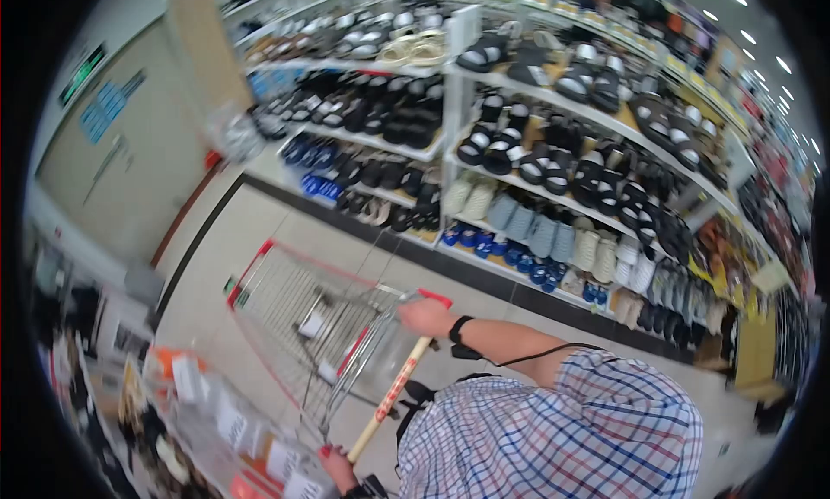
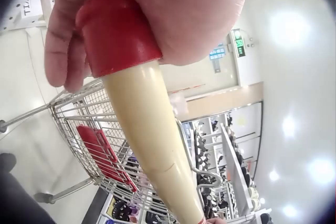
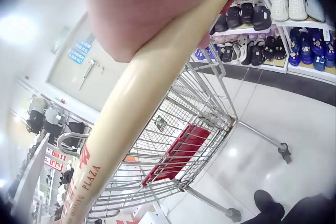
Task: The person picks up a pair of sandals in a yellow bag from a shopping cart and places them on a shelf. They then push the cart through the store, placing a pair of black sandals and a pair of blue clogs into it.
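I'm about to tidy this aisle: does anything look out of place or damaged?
No spill shows. What looks like a crumpled plastic bag between the door and the shoe shelves seems out of place beside the lined-up shoes. The cart handle bears a faint thin line, perhaps a scratch.

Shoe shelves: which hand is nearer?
Right: the right hand is on the end of the cart handle toward the shoe shelves; the left hand is at its opposite end, farther away.
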`<control>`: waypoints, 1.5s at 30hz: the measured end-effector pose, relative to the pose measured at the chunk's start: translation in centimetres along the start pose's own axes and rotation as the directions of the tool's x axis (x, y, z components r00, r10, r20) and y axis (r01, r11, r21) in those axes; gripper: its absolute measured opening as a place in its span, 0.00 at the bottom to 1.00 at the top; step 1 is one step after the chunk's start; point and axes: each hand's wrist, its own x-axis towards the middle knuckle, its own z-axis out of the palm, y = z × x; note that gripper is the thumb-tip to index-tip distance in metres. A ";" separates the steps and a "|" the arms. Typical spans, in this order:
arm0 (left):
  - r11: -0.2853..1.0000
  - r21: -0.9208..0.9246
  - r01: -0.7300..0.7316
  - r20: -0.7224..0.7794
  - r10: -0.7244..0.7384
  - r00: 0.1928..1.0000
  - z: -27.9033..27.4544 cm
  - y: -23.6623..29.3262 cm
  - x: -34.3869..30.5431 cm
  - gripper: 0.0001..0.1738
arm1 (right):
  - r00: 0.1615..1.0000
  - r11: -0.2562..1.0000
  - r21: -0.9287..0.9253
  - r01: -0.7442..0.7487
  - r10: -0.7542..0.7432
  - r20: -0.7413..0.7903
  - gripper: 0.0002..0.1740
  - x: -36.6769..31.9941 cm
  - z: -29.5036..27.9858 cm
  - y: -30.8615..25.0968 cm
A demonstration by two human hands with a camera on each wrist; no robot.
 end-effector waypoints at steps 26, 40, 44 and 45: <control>0.792 0.608 0.056 -0.315 0.176 0.933 8.0 8.5 5.7 0.17 | 0.997 0.744 0.665 -0.064 0.079 0.009 0.11 10.9 -9.8 17.3; 0.618 0.782 0.081 -0.318 0.284 0.905 14.7 12.8 6.4 0.12 | 0.804 0.601 0.572 -0.559 0.561 0.196 0.10 13.9 -8.5 36.1; 0.579 0.795 0.181 -0.390 0.260 0.884 17.3 15.5 6.7 0.12 | 0.865 0.768 0.469 -0.436 0.502 -0.017 0.14 17.6 -9.7 34.7; 0.607 0.768 0.206 -0.410 0.218 0.886 17.8 16.4 6.8 0.12 | 0.866 0.773 0.459 -0.439 0.500 -0.014 0.14 18.6 -10.8 34.6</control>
